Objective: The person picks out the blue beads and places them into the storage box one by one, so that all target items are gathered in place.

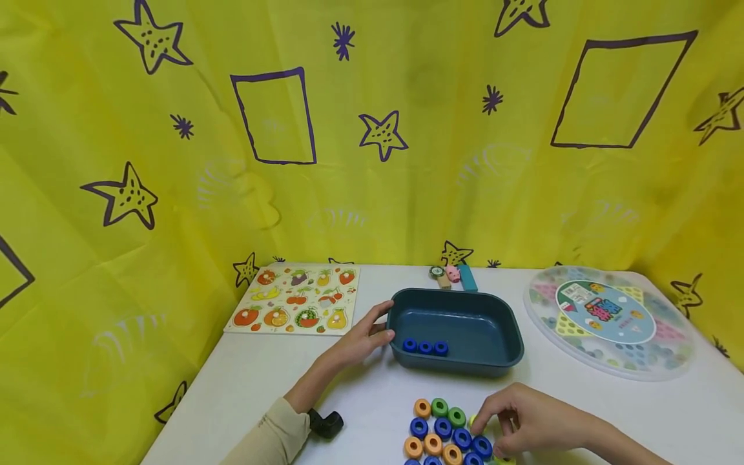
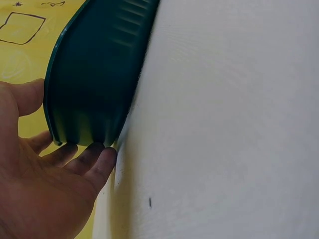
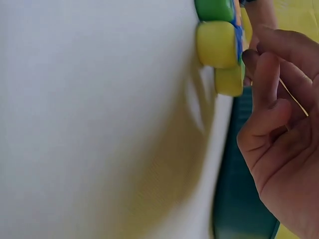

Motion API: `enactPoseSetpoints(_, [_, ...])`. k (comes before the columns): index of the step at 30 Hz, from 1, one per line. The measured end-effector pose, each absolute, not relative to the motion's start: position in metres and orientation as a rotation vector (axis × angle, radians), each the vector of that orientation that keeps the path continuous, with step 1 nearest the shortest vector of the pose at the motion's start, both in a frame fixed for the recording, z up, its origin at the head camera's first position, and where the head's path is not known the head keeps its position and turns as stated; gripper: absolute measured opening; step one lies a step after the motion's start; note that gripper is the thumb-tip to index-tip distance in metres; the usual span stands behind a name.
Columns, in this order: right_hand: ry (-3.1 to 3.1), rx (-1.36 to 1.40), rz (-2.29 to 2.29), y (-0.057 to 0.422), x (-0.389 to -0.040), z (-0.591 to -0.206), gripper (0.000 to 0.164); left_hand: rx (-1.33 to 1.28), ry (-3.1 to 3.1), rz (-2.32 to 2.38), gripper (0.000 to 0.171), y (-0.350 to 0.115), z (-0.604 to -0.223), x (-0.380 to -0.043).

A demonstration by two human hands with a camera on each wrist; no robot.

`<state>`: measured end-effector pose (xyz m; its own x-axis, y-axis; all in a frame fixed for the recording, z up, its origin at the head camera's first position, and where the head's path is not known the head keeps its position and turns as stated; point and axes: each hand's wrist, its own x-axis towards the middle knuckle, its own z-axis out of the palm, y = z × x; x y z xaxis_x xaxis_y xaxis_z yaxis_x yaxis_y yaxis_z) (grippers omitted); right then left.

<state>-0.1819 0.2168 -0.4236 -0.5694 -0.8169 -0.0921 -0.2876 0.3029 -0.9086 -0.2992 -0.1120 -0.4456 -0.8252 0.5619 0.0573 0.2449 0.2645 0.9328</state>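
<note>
My left hand (image 1: 361, 337) rests against the left end of a dark teal plastic bin (image 1: 511, 352); its thumb meets the rim and its fingertips touch the outer end wall in the left wrist view. Three blue ring beads (image 1: 425, 348) sit inside the bin's front left. My right hand (image 1: 537, 420) hovers over a cluster of ring beads, index finger and thumb apart around a blue ring bead (image 1: 482, 446). Orange ring beads (image 1: 433, 444), green ring beads (image 1: 456, 416) and more blue ones lie in rows. Yellow ring beads (image 3: 217, 45) stand at the cluster's edge in the right wrist view.
A fruit picture board (image 1: 299, 298) lies at back left. A round clear case (image 1: 610, 323) with a printed label lies at right. Small toys (image 1: 453, 276) stand behind the bin. A black curved object (image 1: 327, 424) lies by the left sleeve. A yellow curtain (image 1: 372, 194) hangs behind.
</note>
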Motion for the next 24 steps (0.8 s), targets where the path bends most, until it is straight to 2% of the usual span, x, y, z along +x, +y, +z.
enactPoseSetpoints(9, [2.076, -0.995, -1.214, 0.211, -0.178, -0.43, 0.025, 0.757, 2.206, 1.592, 0.061, -0.112, -0.434, -0.293])
enactPoseSetpoints(20, [2.196, -0.981, -1.113, 0.209, -0.171, -0.428, 0.027, 0.762, 2.25, 1.591, 0.058, -0.111, -0.449, -0.301])
enactPoseSetpoints(24, [2.197, -0.987, -1.087, 0.21, -0.17, -0.427, 0.028, 0.768, 2.226, 1.608, 0.058, -0.111, -0.443, -0.298])
